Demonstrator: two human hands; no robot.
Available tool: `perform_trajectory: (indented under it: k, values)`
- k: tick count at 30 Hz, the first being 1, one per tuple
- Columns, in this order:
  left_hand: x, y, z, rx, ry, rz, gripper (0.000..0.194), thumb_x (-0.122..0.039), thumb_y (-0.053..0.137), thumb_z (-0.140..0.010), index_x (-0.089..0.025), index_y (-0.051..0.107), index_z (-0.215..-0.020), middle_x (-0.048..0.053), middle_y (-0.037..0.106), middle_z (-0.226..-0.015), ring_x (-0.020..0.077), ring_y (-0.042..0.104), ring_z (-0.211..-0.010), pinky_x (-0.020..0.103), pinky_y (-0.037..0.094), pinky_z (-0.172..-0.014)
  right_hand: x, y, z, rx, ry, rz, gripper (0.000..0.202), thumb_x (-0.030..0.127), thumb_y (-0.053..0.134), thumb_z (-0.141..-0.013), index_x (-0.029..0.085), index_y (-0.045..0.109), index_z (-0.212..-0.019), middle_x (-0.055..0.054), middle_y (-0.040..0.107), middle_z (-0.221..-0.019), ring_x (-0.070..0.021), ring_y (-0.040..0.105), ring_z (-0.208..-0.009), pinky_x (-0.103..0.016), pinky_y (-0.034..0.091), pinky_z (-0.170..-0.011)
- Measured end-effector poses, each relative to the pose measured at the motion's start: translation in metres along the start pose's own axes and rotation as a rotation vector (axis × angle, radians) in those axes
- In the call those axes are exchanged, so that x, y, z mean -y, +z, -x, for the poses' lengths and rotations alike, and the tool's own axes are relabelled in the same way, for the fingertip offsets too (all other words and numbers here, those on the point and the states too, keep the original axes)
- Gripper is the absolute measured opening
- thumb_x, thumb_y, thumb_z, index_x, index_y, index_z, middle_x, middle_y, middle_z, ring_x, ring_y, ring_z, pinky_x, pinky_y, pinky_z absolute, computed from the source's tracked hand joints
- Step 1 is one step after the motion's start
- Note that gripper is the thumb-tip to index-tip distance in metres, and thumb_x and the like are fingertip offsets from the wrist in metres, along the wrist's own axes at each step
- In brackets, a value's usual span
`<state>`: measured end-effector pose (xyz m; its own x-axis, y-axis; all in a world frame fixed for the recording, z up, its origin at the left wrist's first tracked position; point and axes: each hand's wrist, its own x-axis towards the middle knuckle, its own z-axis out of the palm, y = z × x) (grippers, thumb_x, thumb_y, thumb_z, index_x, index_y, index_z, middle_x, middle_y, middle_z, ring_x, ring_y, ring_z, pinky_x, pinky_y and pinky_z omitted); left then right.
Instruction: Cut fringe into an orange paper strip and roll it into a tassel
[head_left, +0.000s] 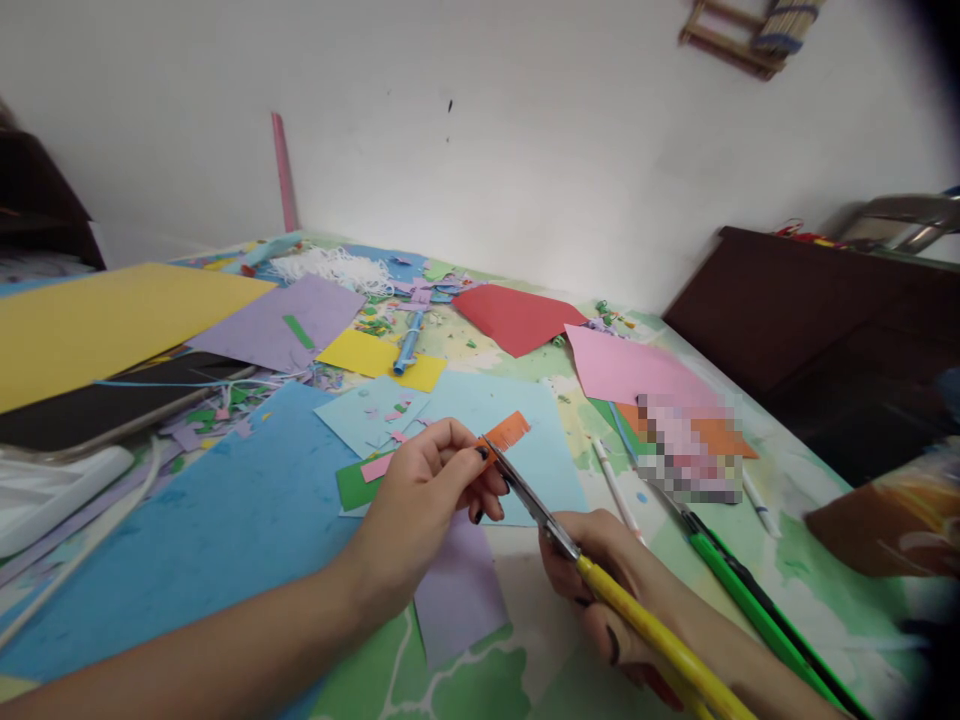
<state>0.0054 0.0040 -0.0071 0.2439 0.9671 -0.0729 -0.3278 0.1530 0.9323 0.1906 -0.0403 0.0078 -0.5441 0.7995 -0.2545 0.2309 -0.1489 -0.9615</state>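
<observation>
Between its thumb and fingers, my left hand [439,480] pinches a small orange paper strip [513,432] whose edge is cut into a fine fringe. A pair of scissors [559,538] with yellow handles is gripped in my right hand [607,590]. The blade tips meet the orange strip right beside my left thumb. Below the hands lie a light blue sheet [551,480], a green strip [358,486] with a pink piece [376,468] on it, and a purple sheet [461,590].
A green utility knife [750,600] lies at right, near a white pen [615,490]. Yellow [112,310], red [517,315] and pink [637,370] sheets are spread farther back among paper scraps. A dark phone [112,400] rests at left. A white wall stands behind.
</observation>
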Motion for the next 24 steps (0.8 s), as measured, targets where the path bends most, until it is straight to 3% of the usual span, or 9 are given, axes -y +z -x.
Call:
perform_trajectory:
  k: [5,11,18,24]
  values:
    - [-0.0004,0.0009,-0.001,-0.006,0.001,0.003,0.013,-0.02,0.051,-0.081,-0.017,0.049,-0.068,-0.003,0.061,-0.059,0.0091,0.055,-0.051,0.024,0.038,-0.052,-0.0004,0.0018,-0.004,-0.017,-0.028,-0.034,0.055,0.062,0.07,-0.064,0.02,0.033,-0.067,0.008,0.028,-0.06,-0.0032,0.029,-0.046,-0.014,0.025,-0.035]
    - [-0.0005,0.0009,-0.0014,-0.015,-0.009,0.006,0.014,-0.018,0.051,-0.08,-0.017,0.048,-0.067,-0.003,0.061,-0.058,0.0089,0.054,-0.05,0.023,0.038,-0.052,-0.001,0.0024,-0.0025,-0.004,-0.005,-0.06,0.056,0.062,0.07,-0.063,0.02,0.034,-0.067,0.009,0.03,-0.059,-0.0011,0.027,-0.041,-0.013,0.023,-0.031]
    - [0.0005,0.0001,0.0001,-0.002,-0.007,0.007,0.012,-0.017,0.05,-0.08,-0.017,0.049,-0.068,-0.003,0.061,-0.06,0.0093,0.055,-0.051,0.024,0.039,-0.053,0.0,-0.0008,0.0009,0.005,-0.004,0.046,0.045,0.05,0.07,-0.07,0.021,0.035,-0.073,0.009,0.031,-0.062,-0.0022,0.027,-0.043,-0.014,0.026,-0.035]
    - [0.0003,0.0003,-0.0004,0.009,-0.008,0.014,0.012,-0.018,0.051,-0.08,-0.017,0.049,-0.068,-0.003,0.061,-0.059,0.0093,0.054,-0.052,0.023,0.038,-0.053,0.0013,-0.0021,0.001,0.012,0.056,0.054,0.046,0.054,0.065,-0.072,0.021,0.032,-0.072,0.008,0.029,-0.063,-0.0022,0.03,-0.041,-0.013,0.027,-0.031]
